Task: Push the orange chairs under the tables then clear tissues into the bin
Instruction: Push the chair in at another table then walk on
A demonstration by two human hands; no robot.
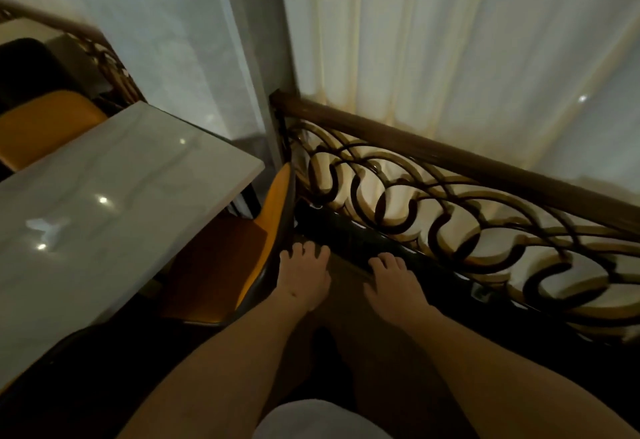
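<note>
At the bottom of the frame two bare forearms reach forward and down. The left hand (304, 274) hangs just beside the dark back edge of an orange chair (221, 262), fingers loosely bent and holding nothing; whether it touches the chair back cannot be told in the dim, blurred picture. The right hand (393, 281) is lower centre, apart from the left, fingers relaxed and spread a little, holding nothing, over the brown floor (346, 286) near the foot of the railing (450, 196).

That chair's seat is tucked partly under the white marble-look bench (104, 203) filling the left of the frame. The railing, with curled ironwork and a wooden top rail, runs from centre to lower right. At the upper left, past the bench, a second orange chair (45, 123) shows. Pale curtains (433, 40) fill the top of the frame.
</note>
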